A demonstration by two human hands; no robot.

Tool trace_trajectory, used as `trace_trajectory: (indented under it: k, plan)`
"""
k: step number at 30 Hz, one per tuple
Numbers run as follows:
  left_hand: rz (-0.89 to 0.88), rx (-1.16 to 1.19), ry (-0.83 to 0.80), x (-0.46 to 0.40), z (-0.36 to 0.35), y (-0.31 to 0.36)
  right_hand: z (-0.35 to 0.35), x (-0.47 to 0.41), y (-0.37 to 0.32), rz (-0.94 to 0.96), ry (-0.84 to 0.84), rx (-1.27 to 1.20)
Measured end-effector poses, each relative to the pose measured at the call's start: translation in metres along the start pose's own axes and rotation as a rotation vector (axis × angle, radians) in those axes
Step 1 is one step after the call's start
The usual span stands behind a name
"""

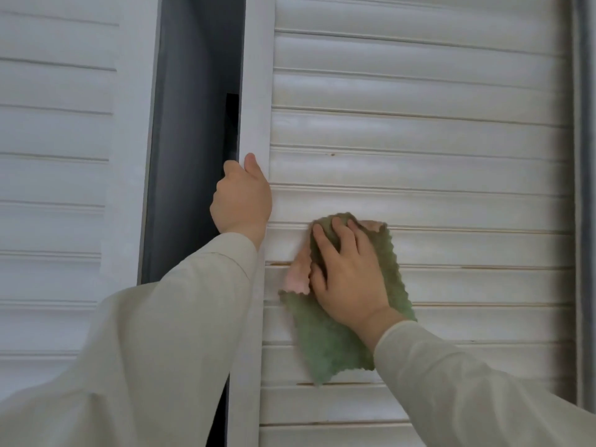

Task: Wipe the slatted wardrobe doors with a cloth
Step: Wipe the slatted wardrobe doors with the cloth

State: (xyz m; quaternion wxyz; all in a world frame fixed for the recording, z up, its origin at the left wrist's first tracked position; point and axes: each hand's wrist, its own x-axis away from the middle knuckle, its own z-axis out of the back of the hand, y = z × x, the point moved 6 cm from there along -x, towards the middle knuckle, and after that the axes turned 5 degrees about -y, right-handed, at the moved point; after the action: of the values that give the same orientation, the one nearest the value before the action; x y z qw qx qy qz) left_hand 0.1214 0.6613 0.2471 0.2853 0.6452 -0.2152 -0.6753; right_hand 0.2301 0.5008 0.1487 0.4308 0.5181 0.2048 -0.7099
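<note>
The right hand [350,275] lies flat with fingers spread on a green cloth [325,346] (pink on its folded-back underside), pressing it against the slats of the right wardrobe door [451,140], low and near that door's left stile. The left hand [240,198] has its grip curled round the door's left edge, thumb on the front. A dark gap [193,124] separates it from the left slatted door [54,140]

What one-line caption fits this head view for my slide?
Left hand grips the edge of the right slatted door while the right hand presses a green cloth against its slats.
</note>
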Motion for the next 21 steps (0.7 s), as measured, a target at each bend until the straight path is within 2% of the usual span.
trace_trajectory:
  k: [7, 10, 12, 14, 18, 21]
  plan:
    - [0.016, -0.050, 0.026, 0.004, 0.003, 0.005, 0.029, 0.004, 0.065, -0.055, 0.112, -0.017]
    - [-0.029, -0.159, 0.149, 0.011, 0.005, 0.010, 0.041, 0.012, 0.093, -0.112, 0.167, -0.017]
    - [-0.145, -0.236, 0.246, 0.016, 0.002, 0.019, 0.042, 0.015, 0.094, -0.162, 0.158, -0.030]
    - [-0.274, -0.335, 0.258, 0.022, -0.011, 0.033, 0.040, 0.013, 0.087, -0.167, 0.110, -0.021]
    - [-0.410, -0.454, 0.190, 0.036, -0.036, 0.054, 0.036, 0.008, 0.072, -0.090, 0.053, -0.030]
    - [-0.746, -0.453, 0.078, 0.061, -0.063, 0.073, 0.034, 0.007, 0.071, -0.050, 0.053, -0.062]
